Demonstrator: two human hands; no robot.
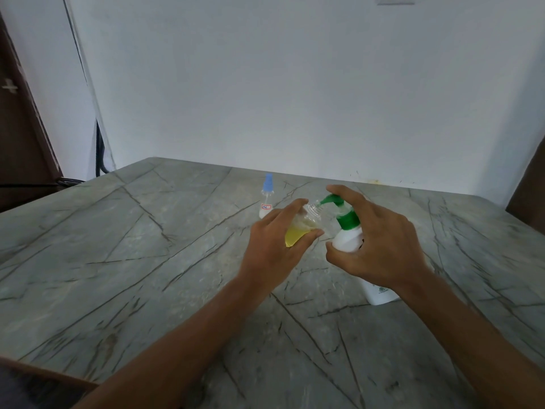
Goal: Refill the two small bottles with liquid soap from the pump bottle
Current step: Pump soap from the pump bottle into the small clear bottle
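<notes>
Gripping the small clear plastic bottle partly filled with yellow liquid, the left hand held it tilted at the middle of the frame, its uncapped mouth raised to the spout; the right hand, just right of centre, was wrapped round the white plastic pump bottle, forefinger laid over its green pump head; that bottle leaned, its base seemingly on the grey veined stone table. Judged by the level, this first refill was perhaps half done; behind the hands, just above centre, the second small clear bottle with a pale blue spray cap stood upright and capped, only a little whitish liquid at its bottom; it apparently awaited filling.
</notes>
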